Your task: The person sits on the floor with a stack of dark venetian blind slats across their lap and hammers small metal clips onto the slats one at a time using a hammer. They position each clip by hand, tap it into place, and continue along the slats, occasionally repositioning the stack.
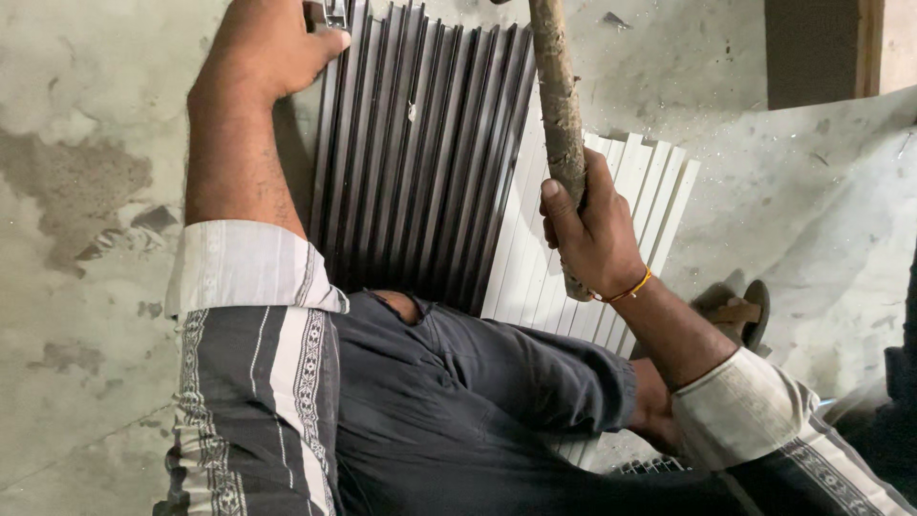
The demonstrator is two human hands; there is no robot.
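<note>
Wooden stick (pixel 559 105) in right grip (pixel 592 229), probably raised

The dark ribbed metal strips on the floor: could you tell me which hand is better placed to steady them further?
Probably the left hand: it already rests on the far end of the dark ribbed metal strips. The right hand is closed around a rough wooden stick above the white slats.
</note>
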